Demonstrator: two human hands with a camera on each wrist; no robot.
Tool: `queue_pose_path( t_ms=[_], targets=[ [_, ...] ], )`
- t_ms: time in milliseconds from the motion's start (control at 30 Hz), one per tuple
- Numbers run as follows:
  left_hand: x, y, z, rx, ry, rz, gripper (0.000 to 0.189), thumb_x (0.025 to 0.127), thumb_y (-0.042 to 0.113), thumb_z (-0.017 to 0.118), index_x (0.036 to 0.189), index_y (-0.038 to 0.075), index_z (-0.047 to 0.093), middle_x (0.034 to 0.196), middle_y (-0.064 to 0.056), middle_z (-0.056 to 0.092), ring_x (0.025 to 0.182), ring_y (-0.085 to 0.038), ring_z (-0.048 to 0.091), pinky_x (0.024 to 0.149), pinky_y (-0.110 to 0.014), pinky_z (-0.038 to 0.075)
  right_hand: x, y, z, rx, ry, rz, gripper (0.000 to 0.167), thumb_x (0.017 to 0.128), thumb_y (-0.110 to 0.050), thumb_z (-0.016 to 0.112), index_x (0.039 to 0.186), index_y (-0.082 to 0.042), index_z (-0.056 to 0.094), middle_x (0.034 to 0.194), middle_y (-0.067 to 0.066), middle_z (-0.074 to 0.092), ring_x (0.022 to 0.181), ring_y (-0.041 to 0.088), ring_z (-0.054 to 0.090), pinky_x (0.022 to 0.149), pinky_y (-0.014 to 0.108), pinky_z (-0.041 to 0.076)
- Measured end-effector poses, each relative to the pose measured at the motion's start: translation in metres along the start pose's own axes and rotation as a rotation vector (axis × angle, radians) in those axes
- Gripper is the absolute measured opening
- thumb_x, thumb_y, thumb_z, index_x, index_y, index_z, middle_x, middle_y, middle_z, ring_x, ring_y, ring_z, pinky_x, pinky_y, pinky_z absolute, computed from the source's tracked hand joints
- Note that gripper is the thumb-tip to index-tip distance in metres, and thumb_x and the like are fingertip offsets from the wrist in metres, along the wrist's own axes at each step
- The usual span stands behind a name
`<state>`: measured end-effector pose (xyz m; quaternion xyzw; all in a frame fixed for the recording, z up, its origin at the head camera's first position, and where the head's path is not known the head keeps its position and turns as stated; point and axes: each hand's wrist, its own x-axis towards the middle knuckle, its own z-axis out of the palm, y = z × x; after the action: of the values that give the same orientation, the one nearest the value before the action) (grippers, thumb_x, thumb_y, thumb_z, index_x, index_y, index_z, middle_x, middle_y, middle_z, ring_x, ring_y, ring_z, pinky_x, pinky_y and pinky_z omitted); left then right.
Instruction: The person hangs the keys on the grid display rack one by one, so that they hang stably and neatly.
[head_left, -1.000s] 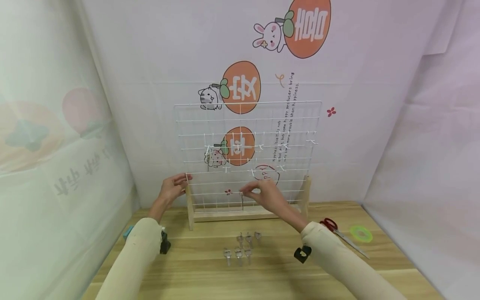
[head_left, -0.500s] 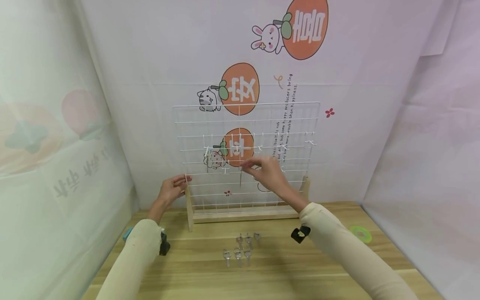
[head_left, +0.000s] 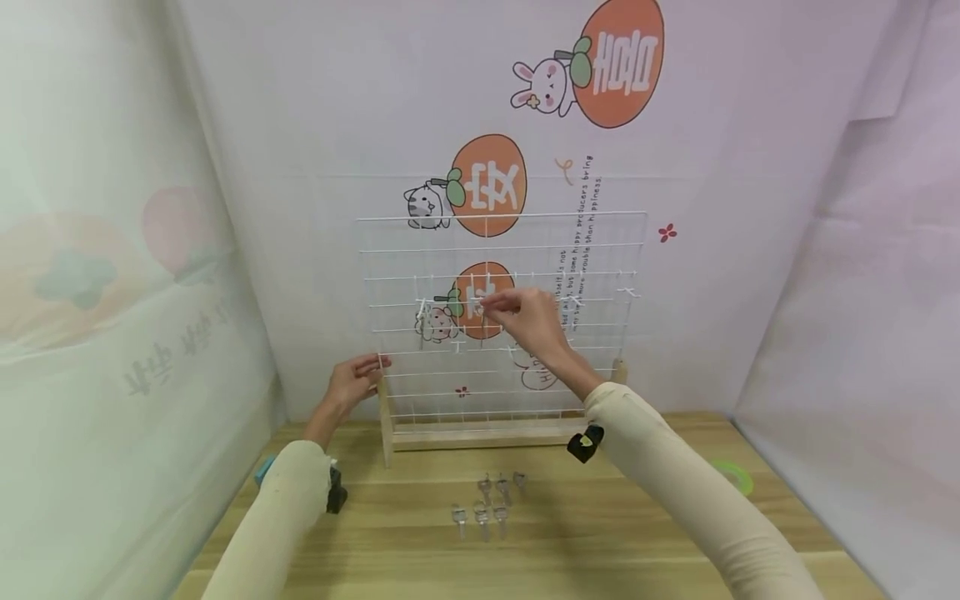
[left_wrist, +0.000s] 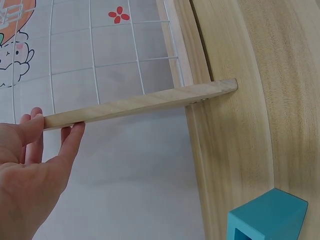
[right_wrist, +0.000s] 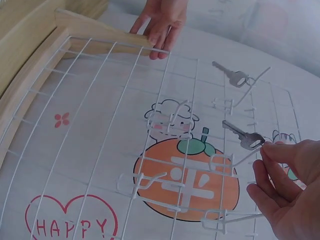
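Observation:
My right hand [head_left: 528, 321] pinches a silver key [right_wrist: 248, 139] by its bow, blade outward. The bow meets the tip of a white wire hook [right_wrist: 245, 158] on the wire grid rack [head_left: 502, 215]; whether the hook passes through its hole I cannot tell. Another key [right_wrist: 232, 76] hangs from a neighbouring hook. My left hand [head_left: 351, 383] grips the upper end of the rack's wooden side post [left_wrist: 140, 102] between thumb and fingers. Several loose keys [head_left: 482, 517] lie in two rows on the wooden table in front of the rack.
Other white hooks [head_left: 628, 292] stick out from the grid. A teal block [left_wrist: 267, 215] sits on the table by the left forearm. Part of a green ring [head_left: 735, 477] shows beyond the right sleeve. Printed cloth [head_left: 697, 317] hangs close behind the rack.
My right hand has risen with the key from the grid's lower part to the row of hooks. The left hand stays on the post. The right sleeve now covers the red-handled scissors.

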<state>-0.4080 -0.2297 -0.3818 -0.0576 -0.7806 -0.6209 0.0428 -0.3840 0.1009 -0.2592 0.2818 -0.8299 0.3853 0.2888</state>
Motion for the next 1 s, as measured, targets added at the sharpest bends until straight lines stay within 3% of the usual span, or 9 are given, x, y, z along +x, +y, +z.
queue_pose_path(
  t_ms=[200,433,667,1000],
  targets=[
    [0.006,-0.001,0.005,-0.008,0.007,0.006,0.042,0.108,-0.001,0.051,0.149,-0.006,0.05,0.149,-0.022,0.055,0.143,-0.04,0.047,0.111,-0.056,0.046,0.005,0.004,-0.001,-0.017,-0.014,0.019,0.012,0.094,-0.011,0.079,0.105,-0.007,0.082,0.097,0.008,0.08,0.081,0.019,0.077,0.066,0.031,0.062],
    [0.006,0.0,0.005,-0.009,0.0,0.005,0.042,0.107,-0.002,0.052,0.149,-0.006,0.051,0.148,-0.023,0.056,0.142,-0.04,0.048,0.11,-0.056,0.046,0.0,0.007,-0.007,0.0,-0.036,0.039,0.017,0.095,-0.012,0.079,0.11,-0.005,0.08,0.099,0.008,0.08,0.088,0.021,0.076,0.073,0.036,0.062],
    [0.002,0.002,0.001,-0.015,0.005,-0.002,0.042,0.107,-0.002,0.051,0.149,-0.005,0.05,0.149,-0.023,0.055,0.143,-0.04,0.046,0.112,-0.055,0.045,-0.012,0.002,-0.013,0.046,-0.076,0.034,0.02,0.094,-0.009,0.079,0.113,-0.003,0.079,0.103,0.009,0.079,0.099,0.024,0.076,0.09,0.042,0.062],
    [0.003,-0.001,0.0,-0.019,0.002,-0.018,0.042,0.108,-0.001,0.051,0.15,-0.004,0.05,0.151,-0.023,0.053,0.144,-0.041,0.045,0.112,-0.056,0.044,-0.035,0.011,-0.015,-0.001,-0.129,0.029,0.018,0.094,-0.013,0.08,0.111,-0.01,0.08,0.103,0.004,0.079,0.097,0.019,0.076,0.088,0.04,0.063]
  ],
)
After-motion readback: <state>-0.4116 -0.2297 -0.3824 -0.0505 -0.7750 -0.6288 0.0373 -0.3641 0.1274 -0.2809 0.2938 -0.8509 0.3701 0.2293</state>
